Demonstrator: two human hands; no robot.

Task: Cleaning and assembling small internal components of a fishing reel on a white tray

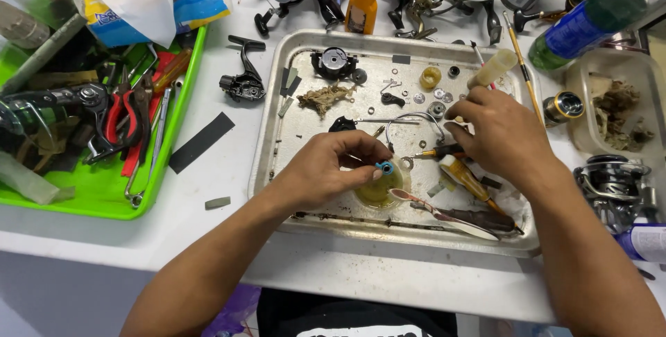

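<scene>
Blue small part (385, 166) pinched in left hand (326, 170) grip; right hand (496, 132) curled, grip state unclear

Tool tip (444, 151) hidden beneath right hand (501, 132)

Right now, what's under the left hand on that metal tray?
Below the left hand, which pinches a small blue part, sits a small dish of yellowish liquid on the metal tray; the palm hides anything else.
</scene>
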